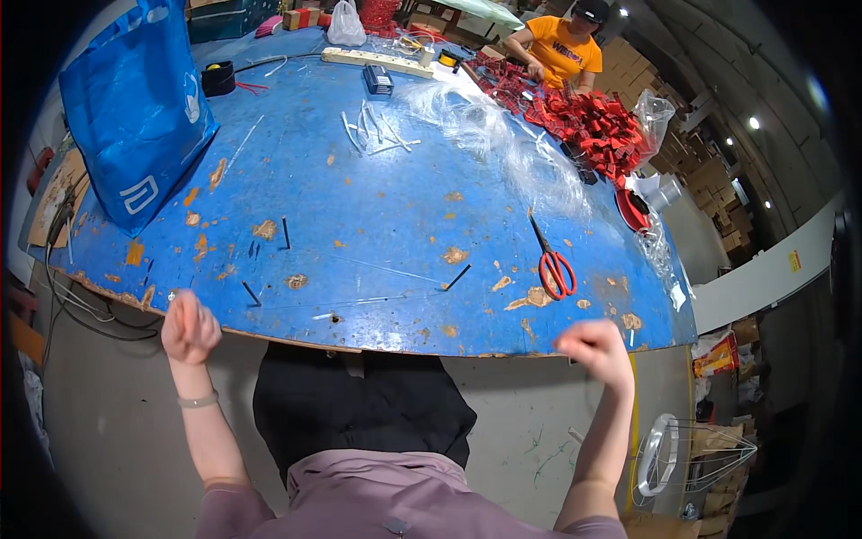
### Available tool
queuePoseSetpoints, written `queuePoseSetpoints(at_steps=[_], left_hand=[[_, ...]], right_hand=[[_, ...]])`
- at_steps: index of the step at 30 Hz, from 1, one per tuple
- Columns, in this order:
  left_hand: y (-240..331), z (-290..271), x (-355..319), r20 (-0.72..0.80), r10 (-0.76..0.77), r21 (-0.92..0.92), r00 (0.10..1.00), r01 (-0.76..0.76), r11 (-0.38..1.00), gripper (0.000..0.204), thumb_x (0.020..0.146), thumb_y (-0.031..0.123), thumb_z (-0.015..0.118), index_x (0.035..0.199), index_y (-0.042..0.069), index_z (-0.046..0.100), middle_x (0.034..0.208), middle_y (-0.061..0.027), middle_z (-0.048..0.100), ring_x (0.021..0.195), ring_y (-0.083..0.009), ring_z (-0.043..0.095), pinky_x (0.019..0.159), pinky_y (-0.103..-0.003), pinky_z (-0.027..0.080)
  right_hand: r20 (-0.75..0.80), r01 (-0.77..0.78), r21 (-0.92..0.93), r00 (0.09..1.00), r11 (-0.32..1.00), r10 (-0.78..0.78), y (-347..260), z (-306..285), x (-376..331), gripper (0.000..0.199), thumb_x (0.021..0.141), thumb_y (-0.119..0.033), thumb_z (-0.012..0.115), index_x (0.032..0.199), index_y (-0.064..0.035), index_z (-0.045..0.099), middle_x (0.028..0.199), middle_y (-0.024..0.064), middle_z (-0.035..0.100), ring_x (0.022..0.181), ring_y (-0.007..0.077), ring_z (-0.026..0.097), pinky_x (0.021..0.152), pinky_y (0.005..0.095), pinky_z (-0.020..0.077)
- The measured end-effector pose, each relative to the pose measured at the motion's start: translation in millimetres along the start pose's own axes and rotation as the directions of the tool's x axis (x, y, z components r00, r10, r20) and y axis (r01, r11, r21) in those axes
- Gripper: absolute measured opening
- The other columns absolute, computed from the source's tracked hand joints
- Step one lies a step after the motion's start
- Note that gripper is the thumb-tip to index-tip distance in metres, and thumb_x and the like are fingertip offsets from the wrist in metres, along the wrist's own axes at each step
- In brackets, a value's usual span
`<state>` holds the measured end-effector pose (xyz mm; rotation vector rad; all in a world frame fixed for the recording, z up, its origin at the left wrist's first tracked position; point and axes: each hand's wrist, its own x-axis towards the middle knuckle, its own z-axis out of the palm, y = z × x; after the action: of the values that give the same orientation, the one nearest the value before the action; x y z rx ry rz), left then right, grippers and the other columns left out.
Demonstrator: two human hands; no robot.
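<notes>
- Head view, hands: the left hand (189, 328) and right hand (593, 350) are raised well apart at the near edge of the blue surface (377, 216). The fingers of both are curled into tight fists, and nothing shows in either.
- Head view, nearest things: a short black pin (251, 294) lies just ahead of the left fingers. Red-handled scissors (557, 269) lie ahead of the right fingers, apart from them.
- Head view, farther off: white strips (373, 130), clear film (503, 144), a blue bag (135, 117), and a heap of red pieces (597, 126) where a co-worker (561, 49) works.
- Step, as judged: a pause between grasps. Any pick-up calls for opening the fingers and reaching forward over the edge.
</notes>
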<state>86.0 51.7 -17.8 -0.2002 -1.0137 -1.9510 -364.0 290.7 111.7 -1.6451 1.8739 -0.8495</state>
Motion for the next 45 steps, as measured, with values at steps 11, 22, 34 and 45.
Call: queuePoseSetpoints(at_steps=[11, 22, 34, 45], left_hand=[[4, -29, 86, -0.605, -0.205, 0.132, 0.769, 0.351, 0.927, 0.02, 0.087, 0.021, 0.048, 0.092, 0.002, 0.053, 0.056, 0.006, 0.036, 0.049, -0.0029, 0.033, 0.043, -0.016, 0.028], [-32, -22, 98, -0.001, -0.154, 0.879, 0.988, -0.072, -0.471, 0.021, 0.08, 0.027, 0.057, 0.095, 0.013, 0.061, 0.065, -0.0027, 0.049, 0.056, -0.0183, 0.051, 0.049, -0.028, 0.04], [-12, 0, 85, 0.003, -0.29, 0.842, 0.957, -0.159, -0.516, 0.026, 0.078, 0.022, 0.058, 0.102, 0.012, 0.058, 0.081, -0.0077, 0.052, 0.078, -0.0234, 0.052, 0.062, -0.032, 0.042], [-141, 113, 92, 0.194, -0.32, 0.943, 0.927, -0.266, -0.198, 0.066, 0.074, 0.041, 0.056, 0.119, -0.005, 0.041, 0.122, -0.0188, 0.042, 0.114, -0.031, 0.04, 0.096, -0.04, 0.031]], right_hand=[[-0.313, 0.019, -0.031, 0.949, 0.999, -0.028, 53, 25, 190, 0.021, 0.079, -0.02, 0.061, 0.077, 0.0009, 0.063, 0.056, -0.0037, 0.051, 0.051, 0.005, 0.04, 0.047, 0.0224, 0.0318], [-0.401, -0.367, -0.313, 0.887, 0.876, 0.229, 121, 5, 90, 0.038, 0.076, -0.024, 0.062, 0.057, 0.0043, 0.047, 0.048, -0.0012, 0.037, 0.05, 0.0046, 0.033, 0.043, 0.025, 0.0268], [-0.403, -0.631, 0.015, 0.706, 0.776, 0.582, 146, 12, -135, 0.036, 0.081, -0.025, 0.061, 0.054, -0.005, 0.047, 0.047, -0.0063, 0.034, 0.044, 0.0028, 0.026, 0.04, 0.0224, 0.0174], [-0.348, -0.769, 0.362, 0.413, 0.527, 0.841, 127, 31, -211, 0.031, 0.08, -0.023, 0.061, 0.057, -0.0049, 0.051, 0.044, -0.0076, 0.034, 0.04, 0.0015, 0.026, 0.038, 0.0194, 0.017]])
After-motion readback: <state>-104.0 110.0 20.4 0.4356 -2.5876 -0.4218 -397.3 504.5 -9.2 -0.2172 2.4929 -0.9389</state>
